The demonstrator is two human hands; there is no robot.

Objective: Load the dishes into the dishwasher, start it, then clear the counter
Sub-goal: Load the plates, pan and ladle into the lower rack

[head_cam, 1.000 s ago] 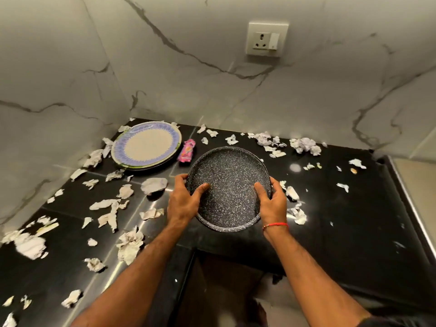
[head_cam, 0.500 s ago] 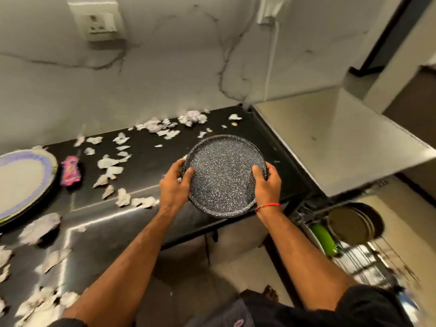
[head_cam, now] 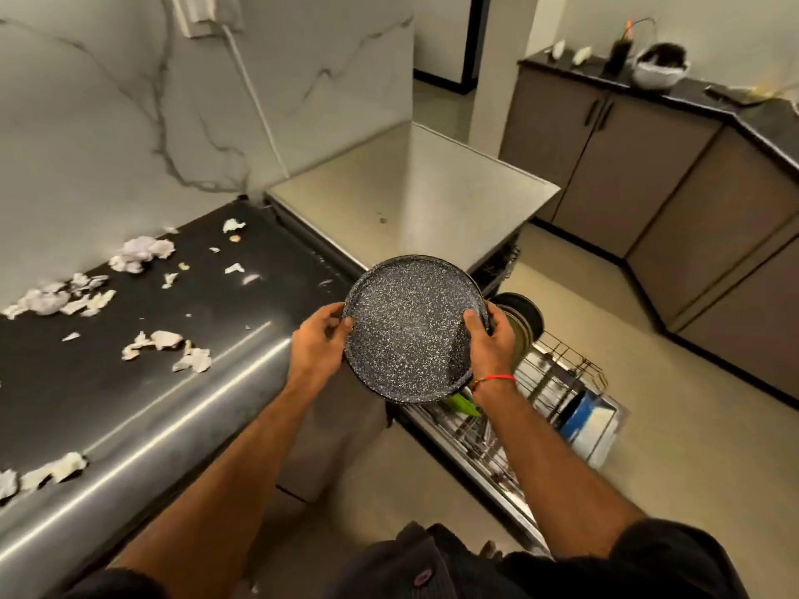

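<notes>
Head view: your left hand [head_cam: 318, 341] and right hand [head_cam: 490, 339] each grip the rim of the speckled plate [head_cam: 410, 328], held in the air between them. Below your right grip, the dishwasher rack [head_cam: 557, 382] stands pulled out, partly loaded. Left of your left grip, paper scraps [head_cam: 166, 345] litter the desk [head_cam: 129, 408]. Loading seems underway; starting and clearing remain.

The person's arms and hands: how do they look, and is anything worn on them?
Both forearms are bare, with no sleeves reaching them and no gloves. The right hand has a thin red thread bracelet around its wrist. The left hand shows no ring, watch or band. Dark clothing shows at the bottom edge near the upper arms.
</notes>
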